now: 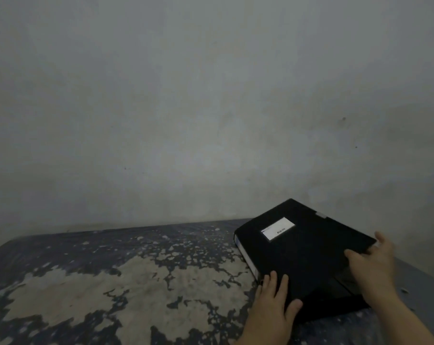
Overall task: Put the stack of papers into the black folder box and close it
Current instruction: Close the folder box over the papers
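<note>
1. The black folder box (303,255) lies flat on the bench (111,282), at its far right, close to the wall (211,95); its lid is down.
2. A white label (277,228) sits on the lid's upper part, its print too blurred to read. A pale strip runs along the spine on the box's left side.
3. The left hand (273,310) rests palm-down on the near left corner of the box — fingers spread flat over the lid and spine edge, thumb out to the right on the lid. This grip is wide and pressing, not closed round anything.
4. The right hand (375,267) lies over the box's right edge, fingers pointing left across the lid, thumb raised toward the far corner. Its grip is loose and flat on the cover; whether the fingertips hook under the edge I cannot tell.
5. The box lies between and under both hands, touching each.
6. No papers show — the box's inside is hidden.
7. The bench top is dark blue with large worn, pale patches.
</note>
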